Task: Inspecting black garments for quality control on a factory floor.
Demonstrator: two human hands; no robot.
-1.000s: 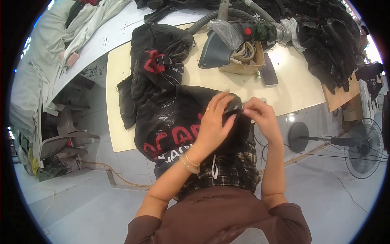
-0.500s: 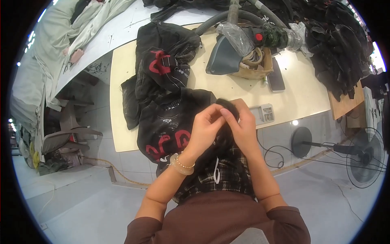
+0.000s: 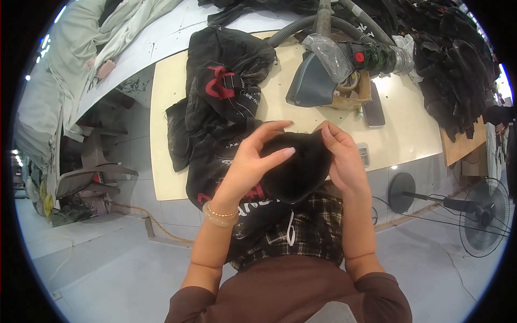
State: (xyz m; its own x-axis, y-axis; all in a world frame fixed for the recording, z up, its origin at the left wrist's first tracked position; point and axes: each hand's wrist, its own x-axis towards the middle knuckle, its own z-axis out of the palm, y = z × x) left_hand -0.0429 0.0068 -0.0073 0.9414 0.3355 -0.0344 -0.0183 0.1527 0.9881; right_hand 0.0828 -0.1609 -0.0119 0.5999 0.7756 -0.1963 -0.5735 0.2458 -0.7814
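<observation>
A black garment with red and white lettering (image 3: 253, 194) hangs off the table edge onto my lap. One plain black part of it (image 3: 299, 169) is raised and spread between my hands. My right hand (image 3: 344, 159) pinches that cloth at its upper right edge, thumb on the near side. My left hand (image 3: 257, 156) is at the cloth's left side, thumb and fingers apart, with the thumb lying across the front of the fabric. Where the left fingers go behind the cloth, their tips are partly hidden.
Another black garment with a red print (image 3: 221, 81) lies on the cream table (image 3: 167, 177). Beyond my right hand are a grey machine head (image 3: 309, 81) with a hose, a cardboard box (image 3: 358, 94), a phone (image 3: 375, 107) and a small grey tray (image 3: 363, 155). A fan (image 3: 484, 215) stands at right.
My hands were close together at the cloth. They have moved apart, the left one opening, and the black fabric now spreads out between them.
</observation>
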